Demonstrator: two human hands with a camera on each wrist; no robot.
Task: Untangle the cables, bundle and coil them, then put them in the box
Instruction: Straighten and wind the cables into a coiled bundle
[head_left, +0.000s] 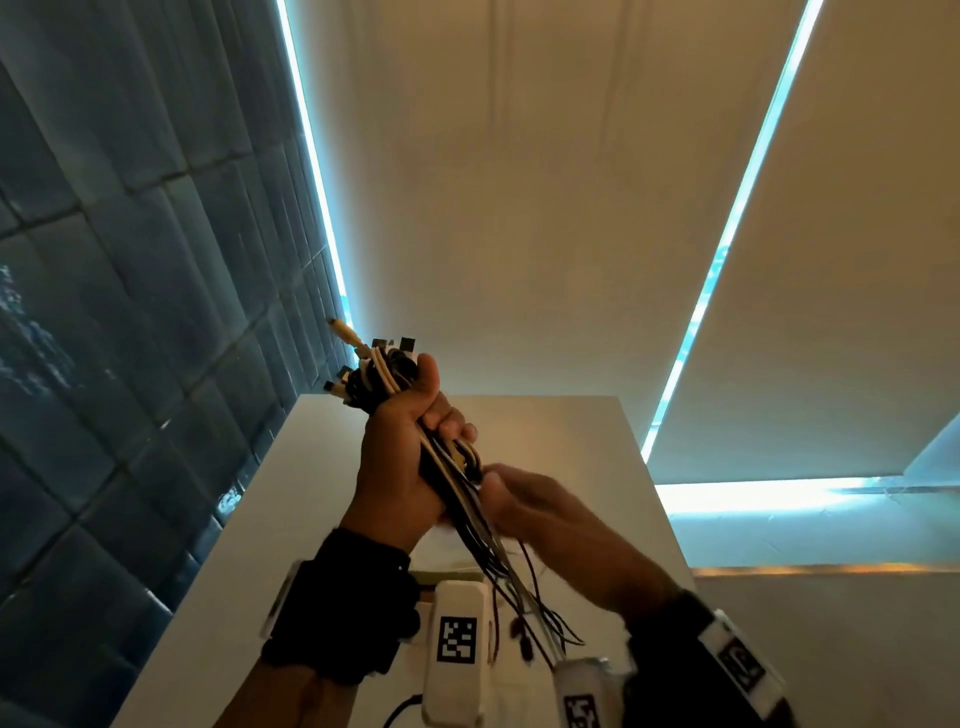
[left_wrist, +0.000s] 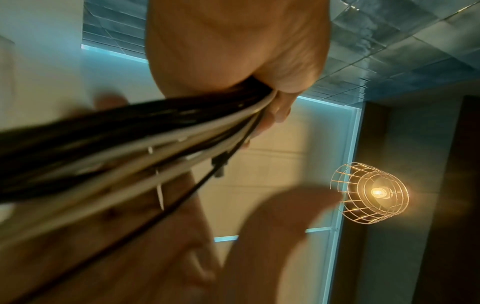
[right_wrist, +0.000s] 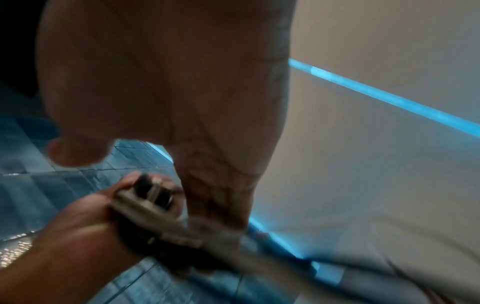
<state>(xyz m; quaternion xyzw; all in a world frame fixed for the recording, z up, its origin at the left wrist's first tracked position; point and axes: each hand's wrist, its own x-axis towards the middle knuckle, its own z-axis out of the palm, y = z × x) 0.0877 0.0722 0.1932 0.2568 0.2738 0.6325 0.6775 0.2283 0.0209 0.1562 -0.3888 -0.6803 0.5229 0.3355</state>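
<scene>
My left hand (head_left: 400, 447) is raised above the table and grips a bundle of black and white cables (head_left: 384, 379), plug ends up. Loose tails (head_left: 519, 597) hang down toward my wrists. In the left wrist view the cables (left_wrist: 145, 144) run from the palm to the lower left, with a white zip tie (left_wrist: 159, 185) on them. Just below the left fist, my right hand (head_left: 519, 499) is blurred against the bundle. In the right wrist view its fingers (right_wrist: 215, 205) reach the bundle (right_wrist: 155, 207) and the thumb (right_wrist: 75, 154) stands apart. No box is visible.
A white table (head_left: 571, 441) lies below the hands, against a dark tiled wall (head_left: 130, 312) on the left. Pale roller blinds (head_left: 519, 208) with bright gaps hang behind it. A lit wire-cage lamp (left_wrist: 371, 193) hangs overhead.
</scene>
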